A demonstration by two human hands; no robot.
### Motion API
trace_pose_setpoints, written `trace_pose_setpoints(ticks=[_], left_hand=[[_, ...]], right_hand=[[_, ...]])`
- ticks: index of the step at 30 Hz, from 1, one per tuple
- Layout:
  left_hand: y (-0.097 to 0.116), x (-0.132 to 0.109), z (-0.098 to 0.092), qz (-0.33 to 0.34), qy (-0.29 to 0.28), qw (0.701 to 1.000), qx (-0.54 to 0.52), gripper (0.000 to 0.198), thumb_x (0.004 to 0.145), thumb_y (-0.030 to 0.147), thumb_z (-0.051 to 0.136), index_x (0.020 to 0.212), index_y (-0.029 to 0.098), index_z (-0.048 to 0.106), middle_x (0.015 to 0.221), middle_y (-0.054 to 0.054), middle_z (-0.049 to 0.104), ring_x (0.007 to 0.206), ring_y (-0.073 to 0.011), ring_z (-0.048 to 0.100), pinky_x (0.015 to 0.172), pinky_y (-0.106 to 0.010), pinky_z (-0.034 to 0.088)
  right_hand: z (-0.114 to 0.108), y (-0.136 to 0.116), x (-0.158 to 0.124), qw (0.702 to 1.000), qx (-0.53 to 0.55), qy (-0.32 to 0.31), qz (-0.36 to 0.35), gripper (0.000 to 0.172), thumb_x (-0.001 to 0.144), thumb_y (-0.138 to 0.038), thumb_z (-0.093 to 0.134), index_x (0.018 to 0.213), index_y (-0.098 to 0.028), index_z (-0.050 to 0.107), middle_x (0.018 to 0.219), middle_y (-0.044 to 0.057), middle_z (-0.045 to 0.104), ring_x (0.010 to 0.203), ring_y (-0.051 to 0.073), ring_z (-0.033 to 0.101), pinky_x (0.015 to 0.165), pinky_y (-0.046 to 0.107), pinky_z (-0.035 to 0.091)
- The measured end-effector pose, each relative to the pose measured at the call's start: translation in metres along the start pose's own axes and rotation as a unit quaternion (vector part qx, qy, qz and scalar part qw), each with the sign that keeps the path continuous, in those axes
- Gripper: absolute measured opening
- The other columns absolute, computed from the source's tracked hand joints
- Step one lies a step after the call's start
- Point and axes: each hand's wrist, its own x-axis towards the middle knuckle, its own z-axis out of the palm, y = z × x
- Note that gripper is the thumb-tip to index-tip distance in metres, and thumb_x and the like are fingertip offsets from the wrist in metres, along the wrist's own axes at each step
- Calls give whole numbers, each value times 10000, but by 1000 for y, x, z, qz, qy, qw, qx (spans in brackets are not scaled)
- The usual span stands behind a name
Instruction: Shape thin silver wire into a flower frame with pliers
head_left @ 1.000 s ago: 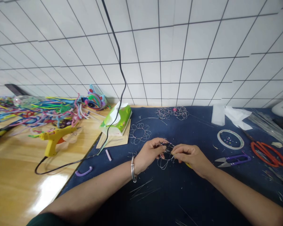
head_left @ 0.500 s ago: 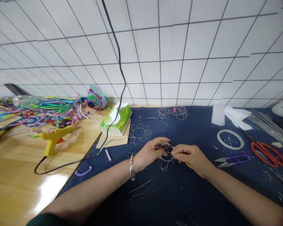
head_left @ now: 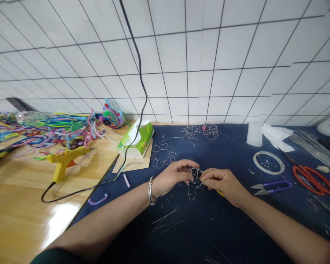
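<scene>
Over the dark blue cloth (head_left: 236, 227), both my hands pinch a small wire flower (head_left: 194, 179) made of thin silver loops. My left hand (head_left: 172, 178), with a silver bangle on its wrist, grips the flower's left side, fingers curled. On the right side my right hand (head_left: 222, 183) has its fingers pressed together on the wire, and a bit of yellow shows under its palm. Loose loops hang below the hands.
A flat wire flower (head_left: 162, 154) and two more wire flowers (head_left: 200, 131) lie farther back. Tape ring (head_left: 268, 162), purple snips (head_left: 272, 186) and red scissors (head_left: 313, 179) sit right. A yellow glue gun (head_left: 63, 161), tissue pack (head_left: 136, 141) and coloured pipe cleaners (head_left: 44, 130) are left.
My left hand has turned and shifted slightly on the wire flower, bunching its loops tighter. My right hand stays nearly still.
</scene>
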Motion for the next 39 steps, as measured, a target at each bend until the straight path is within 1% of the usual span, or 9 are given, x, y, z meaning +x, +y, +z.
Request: trace_pose_setpoints(ticks=[8, 13, 16, 20, 23, 26, 31, 35, 39], left_hand=[[-2, 1, -3, 31, 8, 999, 40, 280, 705, 152, 613, 979, 153, 557, 829, -28, 550, 665, -81, 492, 610, -225, 431], [-10, 4, -2, 70, 53, 981, 172, 263, 682, 192, 644, 923, 157, 546, 825, -12, 515, 615, -62, 461, 551, -195, 417], [-11, 5, 0, 112, 100, 948, 282, 201, 684, 195, 634, 864, 163, 551, 875, -15, 505, 581, -51, 451, 515, -187, 403], [-9, 4, 5, 160, 158, 874, 430, 159, 712, 191, 601, 866, 176, 565, 866, -17, 530, 573, -69, 457, 554, -225, 407], [-9, 4, 6, 193, 174, 829, 495, 161, 717, 194, 596, 875, 180, 571, 791, -18, 552, 678, -129, 500, 657, -286, 420], [-10, 5, 5, 233, 191, 805, 511, 108, 701, 190, 610, 803, 173, 578, 804, -38, 560, 823, -187, 507, 758, -349, 409], [-10, 5, 4, 273, 196, 825, 454, 58, 699, 158, 605, 724, 160, 553, 905, -60, 549, 887, -183, 505, 786, -342, 423], [-10, 5, 4, 267, 169, 856, 410, 54, 735, 142, 566, 701, 154, 527, 823, -43, 553, 805, -146, 519, 739, -294, 441], [-12, 4, 5, 246, 164, 865, 406, 95, 741, 132, 552, 670, 153, 493, 735, -17, 528, 690, -112, 498, 635, -240, 434]], right_hand=[[0, 1, 0, 1000, -6, -1, -3, 149, 720, -315, 644, 792, -192, 684, 932, 43, 604, 710, 104, 514, 599, 235, 418], [1, 3, 0, 1000, -3, 2, -5, 137, 721, -310, 645, 786, -197, 686, 932, 37, 608, 709, 101, 511, 606, 234, 409], [3, 3, 0, 1000, 4, 3, -1, 135, 715, -306, 651, 786, -197, 684, 927, 36, 609, 714, 101, 509, 603, 231, 402], [6, 2, 0, 1000, 13, -4, 6, 132, 719, -303, 647, 786, -193, 678, 911, 34, 608, 726, 101, 504, 612, 229, 397], [8, 1, 0, 1000, 16, -7, 7, 132, 717, -300, 649, 784, -190, 677, 907, 33, 606, 724, 99, 500, 608, 227, 395], [8, 0, 0, 1000, 22, -4, 11, 130, 715, -297, 648, 779, -187, 677, 911, 36, 604, 731, 102, 506, 600, 227, 397], [7, -2, 0, 999, 26, 6, 21, 130, 711, -293, 644, 776, -184, 673, 919, 39, 610, 731, 103, 512, 594, 228, 404], [8, -4, 0, 999, 15, 20, 31, 134, 714, -299, 635, 774, -184, 671, 915, 38, 624, 700, 96, 509, 587, 226, 411], [6, -13, -2, 997, -32, 53, 35, 133, 721, -301, 614, 753, -182, 665, 973, 36, 622, 654, 86, 511, 547, 220, 411]])
